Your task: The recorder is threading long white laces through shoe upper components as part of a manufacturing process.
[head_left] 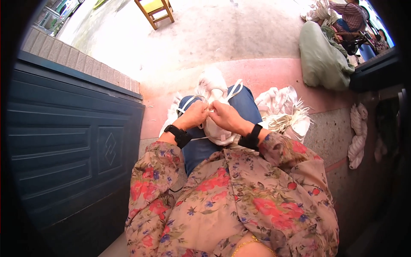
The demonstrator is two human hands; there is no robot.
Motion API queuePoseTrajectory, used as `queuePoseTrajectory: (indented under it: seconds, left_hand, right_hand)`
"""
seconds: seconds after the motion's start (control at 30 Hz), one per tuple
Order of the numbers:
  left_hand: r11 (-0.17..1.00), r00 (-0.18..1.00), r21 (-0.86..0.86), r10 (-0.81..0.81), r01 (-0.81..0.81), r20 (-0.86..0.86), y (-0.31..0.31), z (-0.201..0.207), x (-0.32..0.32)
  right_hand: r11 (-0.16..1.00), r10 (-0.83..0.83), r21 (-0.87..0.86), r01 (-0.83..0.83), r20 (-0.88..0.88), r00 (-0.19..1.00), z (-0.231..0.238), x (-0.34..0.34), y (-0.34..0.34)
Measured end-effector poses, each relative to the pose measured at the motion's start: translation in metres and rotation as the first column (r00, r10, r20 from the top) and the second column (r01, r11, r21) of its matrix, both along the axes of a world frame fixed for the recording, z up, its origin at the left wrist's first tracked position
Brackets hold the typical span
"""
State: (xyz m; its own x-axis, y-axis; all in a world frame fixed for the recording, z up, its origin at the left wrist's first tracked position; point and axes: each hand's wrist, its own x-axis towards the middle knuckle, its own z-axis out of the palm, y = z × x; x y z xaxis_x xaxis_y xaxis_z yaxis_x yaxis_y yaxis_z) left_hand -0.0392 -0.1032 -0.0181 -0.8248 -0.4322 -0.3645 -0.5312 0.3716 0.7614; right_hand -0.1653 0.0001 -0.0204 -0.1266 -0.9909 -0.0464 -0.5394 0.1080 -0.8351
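Left hand [195, 115]: fingers curled in, can't tell how tight or what's pinched
Right hand [227, 117]: same deal, tips right by the left's
White cloth [217, 132]: in the lap [198, 150], under both hands
Strap [236, 88]: white, looping up just beyond
Bundle [279, 103]: whitish, off right
Sack [321, 55]: green, farther out

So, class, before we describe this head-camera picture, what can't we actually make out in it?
All in the head view:
What lies between the left hand and the right hand: the hands themselves cover it.
Upper part of the wooden seat: cut off by the top edge.
Inside of the green sack: hidden by its fabric.
What the person in the checked top is doing: too small.
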Motion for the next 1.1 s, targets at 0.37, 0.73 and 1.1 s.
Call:
queuePoseTrajectory:
  seconds: [0.37,0.73,1.1]
  left_hand:
    - [0.929,0.976,-0.36,-0.156,0.092,-0.155,-0.002,-0.027,0.01]
    - [0.871,0.916,-0.377,0.175,-0.316,-0.362,0.032,-0.032,0.009]
    - [0.781,0.93,-0.614,-0.133,-0.114,-0.342,0.062,0.021,-0.006]
  right_hand:
    - [0.999,0.043,-0.004,-0.05,-0.447,0.893,-0.017,0.006,-0.01]
    - [0.951,0.01,-0.252,-0.179,-0.555,0.832,-0.028,0.003,-0.007]
    - [0.996,-0.025,-0.084,0.023,-0.025,0.999,0.008,-0.034,0.056]
